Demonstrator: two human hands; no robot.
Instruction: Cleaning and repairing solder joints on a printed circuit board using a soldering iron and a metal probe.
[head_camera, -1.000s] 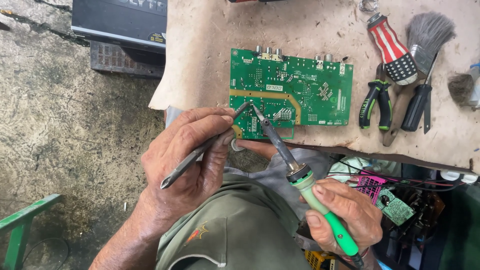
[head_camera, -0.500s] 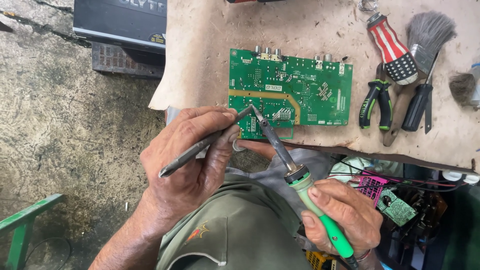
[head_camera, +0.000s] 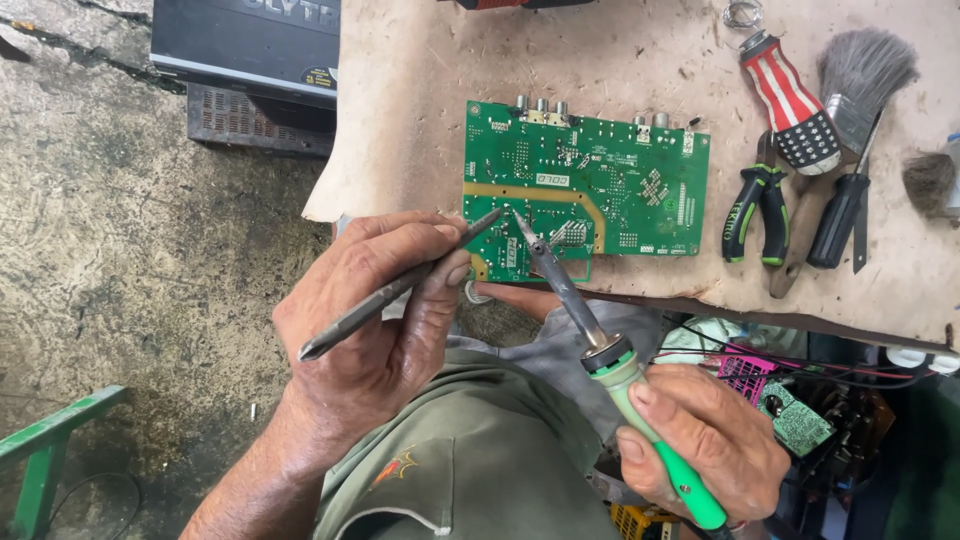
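Note:
A green circuit board (head_camera: 600, 185) lies on a worn brown bench top (head_camera: 420, 110), its near left corner at the bench edge. My left hand (head_camera: 375, 320) grips grey metal tweezers (head_camera: 400, 285), whose tips touch the board's near left part. My right hand (head_camera: 700, 450) holds a soldering iron (head_camera: 600, 340) by its green handle. The iron's tip rests on the board just beside the tweezers' tips.
Green-handled pliers (head_camera: 755, 215), a red-and-white striped screwdriver (head_camera: 790, 100), a black screwdriver (head_camera: 840, 215) and a grey brush (head_camera: 860, 70) lie right of the board. A black device (head_camera: 250, 45) sits on the concrete floor at left. Wires and small boards (head_camera: 790, 405) hang under the bench.
The tweezers' tips and the iron's tip have come together on the board's near left part; both hands shifted only slightly.

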